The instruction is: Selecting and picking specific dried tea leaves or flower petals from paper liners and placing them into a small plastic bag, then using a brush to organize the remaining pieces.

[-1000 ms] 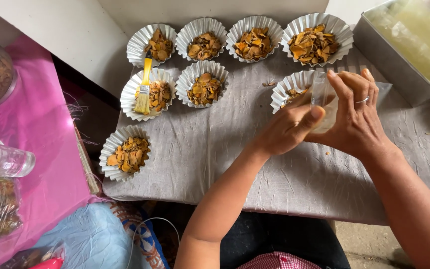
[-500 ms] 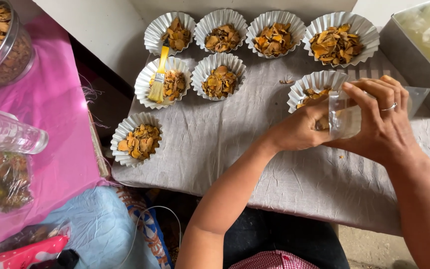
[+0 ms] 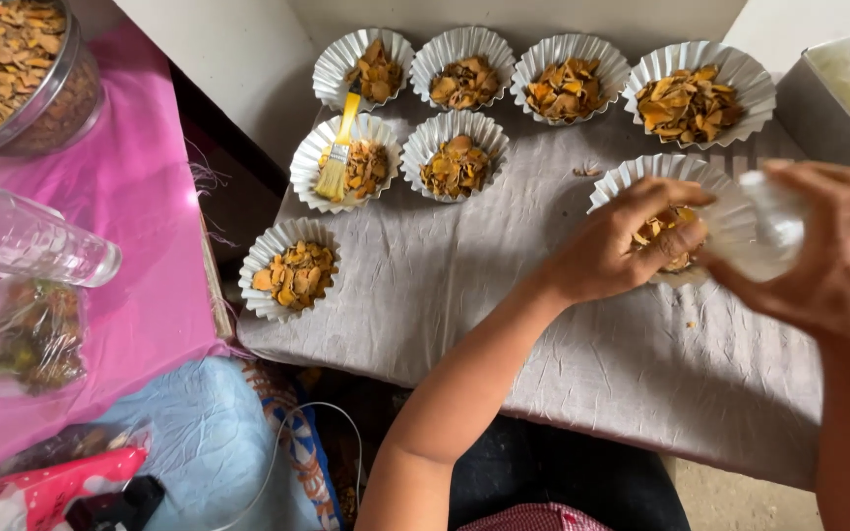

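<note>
A: Report the position and condition of each hand.

B: The left hand (image 3: 610,246) was at the 3 o'clock area of the grey cloth (image 3: 464,295), fingers curled over a pinch of orange-brown dried chips (image 3: 663,234) inside the nearest fluted white paper cup (image 3: 641,177). The grip was closed on the chips. The right hand (image 3: 823,251) was at the 3 o'clock edge of the view, clasped around a small clear plastic bag (image 3: 764,231), which was held just beside the cup's rim.

A: Describe the bag.

B: It was transparent, thin and crumpled, blurred in this view. Its contents could not be determined.

A: Describe the cup.

B: It was pleated, shallow and partly filled with flat, irregular chips, orange to brown in colour.

A: List the surrounding items.

B: Seven more filled cups stood from 9 to 1 o'clock of the left hand. A yellow-handled brush (image 3: 336,147) lay across two of them at 10 o'clock. A metal tray (image 3: 819,108) sat at 2 o'clock. On the pink sheet (image 3: 140,256) at 9 o'clock were a glass bowl of chips (image 3: 12,69) and a clear plastic bottle (image 3: 22,241) lying on its side.
</note>
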